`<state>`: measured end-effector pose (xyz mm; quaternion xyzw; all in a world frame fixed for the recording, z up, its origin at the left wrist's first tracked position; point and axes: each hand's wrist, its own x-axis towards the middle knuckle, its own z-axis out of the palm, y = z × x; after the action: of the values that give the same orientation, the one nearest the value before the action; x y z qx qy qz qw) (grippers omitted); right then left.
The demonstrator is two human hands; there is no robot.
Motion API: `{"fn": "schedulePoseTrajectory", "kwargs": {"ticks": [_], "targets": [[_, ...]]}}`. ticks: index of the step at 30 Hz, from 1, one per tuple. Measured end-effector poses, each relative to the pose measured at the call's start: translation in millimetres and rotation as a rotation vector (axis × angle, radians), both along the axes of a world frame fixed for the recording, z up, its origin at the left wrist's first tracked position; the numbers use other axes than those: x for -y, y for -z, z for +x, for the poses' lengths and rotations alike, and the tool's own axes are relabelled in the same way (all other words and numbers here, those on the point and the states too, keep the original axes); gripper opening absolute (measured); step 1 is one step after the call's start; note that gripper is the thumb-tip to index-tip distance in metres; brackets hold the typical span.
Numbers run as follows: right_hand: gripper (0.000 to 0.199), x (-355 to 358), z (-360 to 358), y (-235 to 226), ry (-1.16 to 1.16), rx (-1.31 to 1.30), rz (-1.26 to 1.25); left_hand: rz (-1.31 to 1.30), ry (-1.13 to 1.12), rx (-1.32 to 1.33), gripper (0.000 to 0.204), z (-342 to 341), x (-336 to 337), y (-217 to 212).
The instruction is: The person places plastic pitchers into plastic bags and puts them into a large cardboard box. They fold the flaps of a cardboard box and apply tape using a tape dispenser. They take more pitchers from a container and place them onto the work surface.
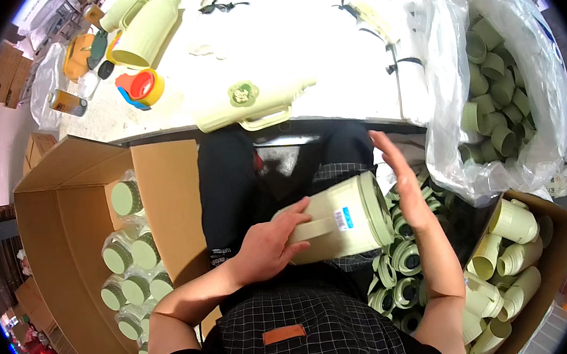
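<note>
A pale green jug [316, 208] with a side handle and a blue-and-white sticker lies tilted across my lap. Its ringed, wider end points right. My left hand [269, 244] grips the jug near its handle, with the fingers curled over the other end. Beside the ringed end, my right hand [402, 180] is raised flat with its fingers stretched out, and nothing is in it. A gap shows between most of that palm and the jug. Past my knees, a tall pale green jug body [253, 105] with a round floral emblem lies on its side at the table's front edge.
At left, a cardboard box [74, 215] holds several wrapped, green-capped containers. Green rings [405, 259] are heaped by my right leg. A plastic-lined container [449, 108] of green cups and a box [562, 237] of jug parts stand right. Tape rolls [146, 88] lie on the table [176, 109].
</note>
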<state>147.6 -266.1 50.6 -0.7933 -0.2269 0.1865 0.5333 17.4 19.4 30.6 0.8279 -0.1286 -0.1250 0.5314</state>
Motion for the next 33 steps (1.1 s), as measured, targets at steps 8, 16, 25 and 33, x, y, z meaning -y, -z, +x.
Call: {"fn": "schedulePoseTrajectory", "kwargs": {"ticks": [8,16,25,33], "targets": [[0.08,-15.5,-5.4,28.2,-0.037,-0.138,0.045,-0.333,-1.011,-0.061,0.051,147.0,-122.7,62.7],[0.072,-25.2,27.5,32.9,-0.094,-0.176,0.046,-0.822,-1.112,0.045,0.035,221.5,-148.1,19.8],[0.064,-24.3,40.8,43.4,-0.099,-0.191,0.057,0.097,0.005,0.495,0.007,189.4,27.9,2.0],[0.058,-15.7,55.8,54.9,-0.063,-0.116,0.142,0.313,-0.24,0.249,0.013,285.4,38.2,104.6]]}}
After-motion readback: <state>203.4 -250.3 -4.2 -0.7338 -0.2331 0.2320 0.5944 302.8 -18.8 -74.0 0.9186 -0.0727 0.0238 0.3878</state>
